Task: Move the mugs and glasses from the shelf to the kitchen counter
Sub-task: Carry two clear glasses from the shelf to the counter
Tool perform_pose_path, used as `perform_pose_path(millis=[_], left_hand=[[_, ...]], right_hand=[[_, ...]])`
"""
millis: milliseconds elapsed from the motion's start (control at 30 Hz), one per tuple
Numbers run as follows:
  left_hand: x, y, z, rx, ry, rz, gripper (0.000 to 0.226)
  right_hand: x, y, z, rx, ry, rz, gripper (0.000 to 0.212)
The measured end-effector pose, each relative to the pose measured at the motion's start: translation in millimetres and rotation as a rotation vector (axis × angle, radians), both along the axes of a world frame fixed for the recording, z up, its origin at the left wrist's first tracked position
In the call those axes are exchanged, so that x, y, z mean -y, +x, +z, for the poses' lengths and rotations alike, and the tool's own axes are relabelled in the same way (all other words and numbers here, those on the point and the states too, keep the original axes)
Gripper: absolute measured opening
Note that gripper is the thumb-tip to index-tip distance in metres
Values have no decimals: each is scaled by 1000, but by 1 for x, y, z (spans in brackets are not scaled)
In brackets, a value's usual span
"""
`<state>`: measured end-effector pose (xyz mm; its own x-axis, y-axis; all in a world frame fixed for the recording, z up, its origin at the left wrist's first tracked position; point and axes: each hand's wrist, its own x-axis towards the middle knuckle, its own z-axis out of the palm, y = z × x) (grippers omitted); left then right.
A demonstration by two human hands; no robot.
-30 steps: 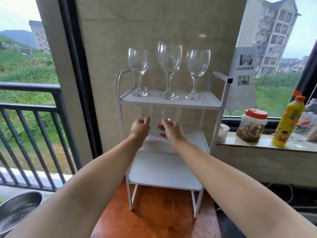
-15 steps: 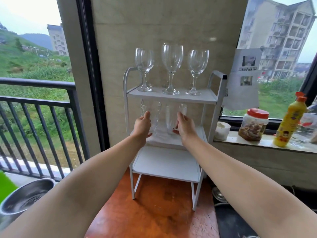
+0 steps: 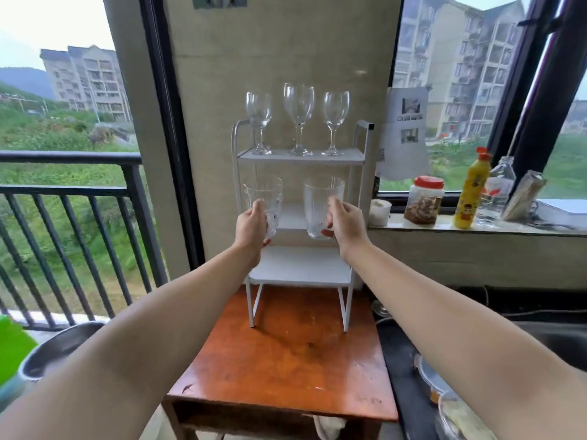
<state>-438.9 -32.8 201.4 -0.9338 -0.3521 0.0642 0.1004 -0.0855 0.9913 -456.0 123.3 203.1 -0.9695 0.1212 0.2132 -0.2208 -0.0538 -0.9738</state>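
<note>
A white three-tier shelf (image 3: 298,157) stands on a small orange-brown table (image 3: 286,360). Three stemmed wine glasses stand on its top tier: a left one (image 3: 259,112), a taller middle one (image 3: 298,104) and a right one (image 3: 336,109). My left hand (image 3: 252,227) grips a clear faceted tumbler (image 3: 263,195). My right hand (image 3: 346,223) grips a clear smooth tumbler (image 3: 320,201). Both tumblers are held upright in the air in front of the middle tier.
A window ledge (image 3: 476,228) to the right carries a small white cup (image 3: 379,211), a red-lidded jar (image 3: 424,200), a yellow bottle (image 3: 471,188) and a clear bottle (image 3: 497,192). A dark counter (image 3: 403,376) with lidded dishes lies at lower right. A metal pot (image 3: 57,350) sits lower left by the balcony railing.
Both hands have lifted the two tumblers off the middle tier and drawn them out toward me. The camera has pulled back from the shelf.
</note>
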Motion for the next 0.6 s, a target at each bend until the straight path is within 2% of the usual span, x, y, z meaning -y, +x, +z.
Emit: perform_pose_path(millis=[100,333,600], left_hand=[[-6,40,-9,30,17,-61,31],[-40,120,-58,110,-83,-262,32],[-128,191,-107,213,-203,-511,38]], right_hand=[[-10,48,-9,23,-47,-53,38],[-54,147,-62,151,-74,-216,40],[-137,261,-119,257,-175,-494,44]])
